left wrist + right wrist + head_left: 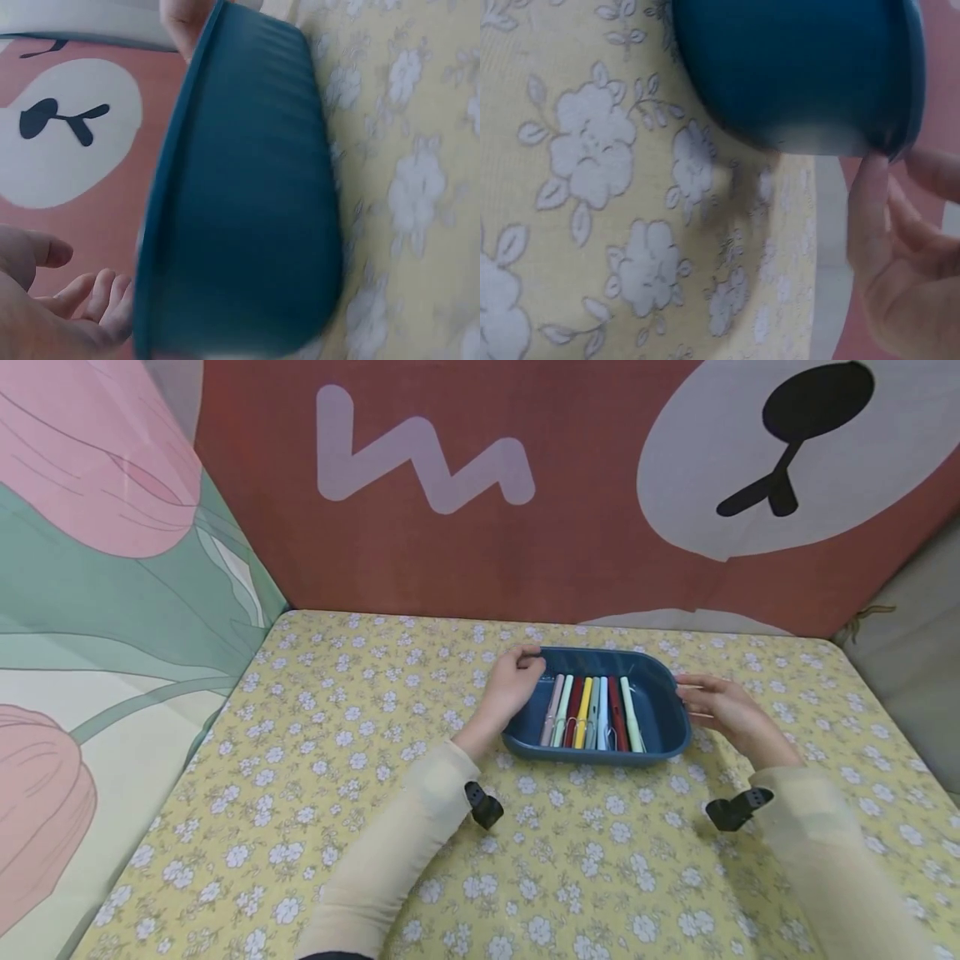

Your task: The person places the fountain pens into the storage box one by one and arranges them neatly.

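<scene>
A dark blue oblong plastic tray (652,710) with rounded corners holds several slim coloured pens (585,714) lying side by side, their wire clips toward me. My left hand (513,681) is at the tray's far left corner. Its thumb (52,251) stands apart from the rim, and the loosely bent fingers reach the rim from above in the left wrist view. My right hand (723,710) pinches the right end of the rim, one finger against the outer wall, as the right wrist view shows. The pens are hidden in both wrist views.
Yellow floral cloth (360,827) covers the table. A red backdrop (585,543) with a bear face stands along the far edge, and a flower-print sheet (150,627) borders the left side. Grey fabric (918,635) hangs at the right.
</scene>
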A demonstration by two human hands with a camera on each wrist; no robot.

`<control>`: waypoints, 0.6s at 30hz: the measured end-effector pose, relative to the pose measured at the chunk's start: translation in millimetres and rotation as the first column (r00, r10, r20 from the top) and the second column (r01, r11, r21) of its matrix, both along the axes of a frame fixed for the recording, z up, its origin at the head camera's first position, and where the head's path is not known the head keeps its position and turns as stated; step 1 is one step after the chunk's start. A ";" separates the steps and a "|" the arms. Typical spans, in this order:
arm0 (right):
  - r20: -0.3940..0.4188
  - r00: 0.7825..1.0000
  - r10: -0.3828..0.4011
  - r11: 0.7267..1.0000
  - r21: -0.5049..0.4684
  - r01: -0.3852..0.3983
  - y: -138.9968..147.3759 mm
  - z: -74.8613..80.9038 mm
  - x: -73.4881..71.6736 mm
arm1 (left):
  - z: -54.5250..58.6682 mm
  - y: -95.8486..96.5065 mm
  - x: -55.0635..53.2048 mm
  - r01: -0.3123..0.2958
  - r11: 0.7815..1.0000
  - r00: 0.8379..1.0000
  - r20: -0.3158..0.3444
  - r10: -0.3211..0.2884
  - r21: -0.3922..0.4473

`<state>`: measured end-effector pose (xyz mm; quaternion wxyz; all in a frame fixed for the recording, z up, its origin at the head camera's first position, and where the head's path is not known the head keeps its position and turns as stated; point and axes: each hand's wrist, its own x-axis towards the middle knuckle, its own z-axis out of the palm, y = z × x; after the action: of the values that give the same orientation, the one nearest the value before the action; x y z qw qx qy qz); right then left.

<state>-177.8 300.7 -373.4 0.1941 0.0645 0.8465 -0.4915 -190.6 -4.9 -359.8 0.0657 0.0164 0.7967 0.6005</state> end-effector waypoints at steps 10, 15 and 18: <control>-0.076 0.992 -0.097 0.994 0.046 0.101 0.4 6.2 2.3 | 10.3 -51.0 5.3 -0.112 0.993 0.991 -0.079 0.108 -0.045; -0.145 0.985 -0.090 0.986 0.124 0.109 -8.5 22.9 13.9 | 7.3 -88.2 10.3 -0.158 0.983 0.984 -0.101 0.148 -0.093; -0.197 0.976 -0.088 0.974 0.188 0.126 -9.1 27.2 17.4 | 7.4 -112.0 14.5 -0.187 0.973 0.978 -0.117 0.172 -0.132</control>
<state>-160.4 291.7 -346.2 0.0792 0.0827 0.9013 -0.4177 -176.1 -116.9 -352.4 -0.0298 -0.0292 0.8380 0.5440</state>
